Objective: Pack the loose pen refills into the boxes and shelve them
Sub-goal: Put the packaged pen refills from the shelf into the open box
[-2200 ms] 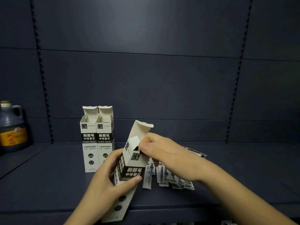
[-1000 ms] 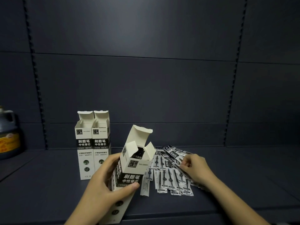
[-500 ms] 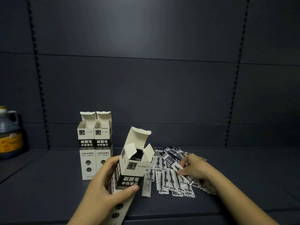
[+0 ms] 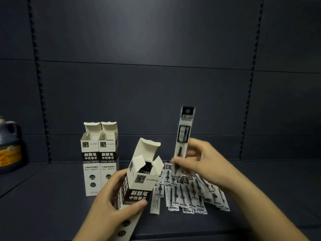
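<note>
My left hand [image 4: 111, 206] grips a white and black refill box [image 4: 139, 185], tilted, its top flaps open and dark refills showing inside. My right hand [image 4: 199, 164] pinches one packaged pen refill [image 4: 184, 133] near its lower end and holds it upright, just right of the box's mouth. A fanned pile of loose packaged refills [image 4: 187, 193] lies on the shelf below my right hand. Two more open-topped boxes [image 4: 99, 159] stand side by side at the back left.
The dark shelf board [image 4: 52, 197] runs to a dark back panel [image 4: 156, 84] with slotted uprights. A dark jug with a yellow label [image 4: 8, 146] stands at the far left. The shelf's front edge lies just under my forearms.
My right hand left the box flap, reached down to the pile, took one refill and lifted it upright beside the box. My left hand keeps its grip on the box.
</note>
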The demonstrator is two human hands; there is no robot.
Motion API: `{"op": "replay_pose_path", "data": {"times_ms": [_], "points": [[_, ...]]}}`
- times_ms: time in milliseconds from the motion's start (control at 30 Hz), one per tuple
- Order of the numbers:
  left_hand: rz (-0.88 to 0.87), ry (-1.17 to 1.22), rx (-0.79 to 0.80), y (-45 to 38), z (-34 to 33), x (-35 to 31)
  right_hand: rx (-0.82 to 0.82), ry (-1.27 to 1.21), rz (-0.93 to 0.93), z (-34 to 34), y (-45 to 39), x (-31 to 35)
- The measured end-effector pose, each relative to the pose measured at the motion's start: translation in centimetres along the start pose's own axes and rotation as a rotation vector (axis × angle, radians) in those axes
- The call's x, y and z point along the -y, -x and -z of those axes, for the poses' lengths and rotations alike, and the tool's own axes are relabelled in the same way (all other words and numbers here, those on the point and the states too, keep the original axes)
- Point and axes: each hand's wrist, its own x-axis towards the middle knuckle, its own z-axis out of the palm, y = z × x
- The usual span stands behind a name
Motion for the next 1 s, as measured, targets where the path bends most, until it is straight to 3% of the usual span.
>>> {"op": "replay_pose_path", "data": {"times_ms": [133,267,567,1000], "points": [[-0.003,0.001,-0.001,0.1,-0.1,-0.2,-0.145,-0.133,0.169,-0.6,1.8,3.8],[-0.009,-0.015,0.004,0.1,-0.2,-0.2,-0.138,-0.209,0.286,-1.0,2.3,4.8],[-0.017,-0.029,0.009,0.1,-0.1,0.0,-0.111,0.243,0.241,-2.8,1.9,3.0],[-0.049,0.001,0.003,0.2,-0.4,0.1,0.068,0.094,0.166,-3.6,1.5,2.5]]}}
